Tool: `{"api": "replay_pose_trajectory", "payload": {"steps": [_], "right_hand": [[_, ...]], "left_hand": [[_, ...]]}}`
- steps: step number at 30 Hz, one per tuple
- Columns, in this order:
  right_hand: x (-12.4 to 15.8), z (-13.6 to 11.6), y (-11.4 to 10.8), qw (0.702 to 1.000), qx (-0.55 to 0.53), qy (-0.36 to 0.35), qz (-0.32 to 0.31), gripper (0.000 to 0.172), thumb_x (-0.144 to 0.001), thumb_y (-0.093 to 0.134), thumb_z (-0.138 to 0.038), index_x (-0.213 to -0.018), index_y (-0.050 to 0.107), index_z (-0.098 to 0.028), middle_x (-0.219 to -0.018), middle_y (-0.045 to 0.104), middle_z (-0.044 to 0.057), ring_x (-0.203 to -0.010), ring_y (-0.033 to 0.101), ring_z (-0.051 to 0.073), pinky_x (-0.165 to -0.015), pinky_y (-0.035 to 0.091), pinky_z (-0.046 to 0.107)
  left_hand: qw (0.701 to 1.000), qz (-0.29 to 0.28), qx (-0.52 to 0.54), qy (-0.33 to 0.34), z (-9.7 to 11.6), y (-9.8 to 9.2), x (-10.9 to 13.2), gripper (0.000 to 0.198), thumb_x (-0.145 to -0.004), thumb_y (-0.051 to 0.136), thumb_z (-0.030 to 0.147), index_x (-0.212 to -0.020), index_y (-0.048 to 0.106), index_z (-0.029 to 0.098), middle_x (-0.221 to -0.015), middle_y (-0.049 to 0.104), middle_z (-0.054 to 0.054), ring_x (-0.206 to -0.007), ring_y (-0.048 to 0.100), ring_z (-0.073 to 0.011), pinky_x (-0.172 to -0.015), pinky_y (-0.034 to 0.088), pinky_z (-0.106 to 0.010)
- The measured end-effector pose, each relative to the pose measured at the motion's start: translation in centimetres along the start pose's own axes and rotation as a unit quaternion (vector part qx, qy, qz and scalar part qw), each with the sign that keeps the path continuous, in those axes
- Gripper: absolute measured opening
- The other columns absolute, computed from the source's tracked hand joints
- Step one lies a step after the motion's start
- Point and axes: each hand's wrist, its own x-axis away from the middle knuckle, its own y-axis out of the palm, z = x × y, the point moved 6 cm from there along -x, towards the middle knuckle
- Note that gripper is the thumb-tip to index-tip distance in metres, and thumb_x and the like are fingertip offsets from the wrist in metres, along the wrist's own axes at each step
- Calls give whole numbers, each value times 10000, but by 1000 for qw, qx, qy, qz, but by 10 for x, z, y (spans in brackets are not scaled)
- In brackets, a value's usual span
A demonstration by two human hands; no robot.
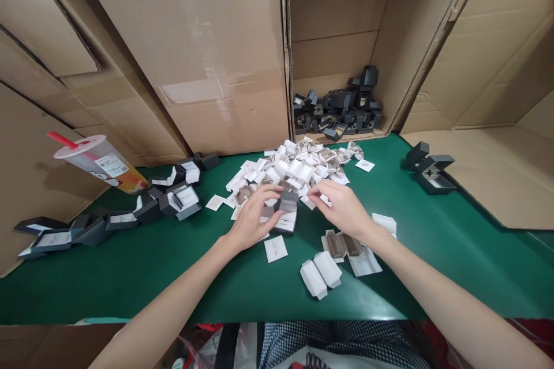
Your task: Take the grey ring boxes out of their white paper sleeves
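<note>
A small dark grey box (289, 197) with a white lining stands with its lid up in front of me. Just left of it is my left hand (251, 216), thumb and fingers apart and curved around the air beside the box; the thumb tip comes close to its edge. To the right of the box, my right hand (340, 207) has its fingertips pinched together; whatever they hold, if anything, is too small to make out. Behind both hands spreads a heap of folded white card inserts (298, 170). A square white card (276, 248) lies nearer me.
Several open dark boxes (180, 199) line the left side, beside a plastic drink cup (101, 164) with a red straw. More dark boxes (341, 106) pile inside a cardboard carton (341, 11). Other boxes (433, 170) sit right. Unfolded inserts (320, 274) lie near the green table's (173, 277) front.
</note>
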Motion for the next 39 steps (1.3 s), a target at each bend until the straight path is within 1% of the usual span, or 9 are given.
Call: {"api": "replay_pose_trajectory", "payload": {"steps": [6, 10, 14, 19, 22, 25, 32, 35, 39], "right_hand": [[1, 3, 6, 999, -9, 46, -14, 153, -936, 398, -221, -806, 479, -217, -795, 646, 34, -716, 596, 185, -624, 427, 294], [3, 1, 3, 997, -25, 68, -6, 229, -964, 326, -263, -747, 394, -235, -660, 607, 5, -658, 584, 181, -621, 415, 292], [6, -1, -1, 995, -45, 85, -20, 300, -978, 312, -331, -693, 347, -246, -553, 559, -22, -581, 551, 171, -577, 388, 280], [10, 6, -8, 990, -86, 109, 3, 316, -976, 326, -358, -679, 324, -250, -486, 513, -44, -470, 499, 144, -517, 370, 261], [11, 14, -12, 986, -95, 129, 37, 332, -969, 343, -371, -662, 315, -248, -448, 452, -57, -399, 432, 125, -457, 329, 254], [10, 18, -20, 985, -90, 123, 83, 405, -959, 366, -376, -580, 338, -237, -413, 389, -49, -367, 376, 111, -421, 293, 257], [6, 23, -32, 986, -51, 116, 108, 484, -902, 505, -394, -466, 395, -213, -401, 384, -34, -375, 359, 103, -423, 311, 262], [7, 22, -37, 985, -28, 125, 113, 351, -881, 533, -421, -595, 525, -218, -488, 527, -17, -429, 471, 123, -455, 373, 258], [9, 30, -64, 982, 7, 147, 121, 235, -911, 453, -438, -979, 611, -278, -784, 710, 38, -642, 651, 180, -565, 484, 284]], "left_hand": [[997, 12, -36, -72, -7, 1, 3, 418, -875, 538, 223, -1261, 379, 240, -1020, 518, -83, -919, 535, -197, -790, 490, -352], [990, -14, -20, -139, -13, 7, 6, 482, -892, 513, 275, -1343, 343, 252, -1018, 521, -86, -910, 548, -201, -762, 501, -335], [990, -35, 9, -140, -12, 11, 4, 282, -900, 496, 277, -1177, 531, 238, -993, 602, -89, -920, 570, -219, -765, 500, -351], [991, 31, 57, -116, -16, 2, 2, 184, -857, 529, 203, -1015, 623, 206, -927, 665, -89, -885, 608, -211, -746, 515, -361], [988, 79, 78, -106, -23, -10, 3, 173, -822, 590, 195, -988, 636, 204, -896, 678, -74, -855, 619, -194, -740, 517, -348], [978, 129, 67, -147, -38, -30, 6, 180, -841, 580, 243, -1006, 639, 201, -876, 672, -66, -801, 620, -177, -688, 511, -317], [934, 233, -153, -225, -77, -102, 18, 228, -882, 507, 267, -1058, 638, 203, -958, 663, -63, -905, 573, -201, -833, 474, -387], [905, 224, -261, -249, -96, -122, 29, 241, -884, 490, 274, -1061, 643, 213, -968, 674, -64, -911, 557, -230, -851, 456, -410], [884, 176, -308, -305, -117, -131, 43, 262, -862, 485, 268, -1072, 632, 209, -992, 650, -79, -921, 584, -254, -838, 472, -396]]}}
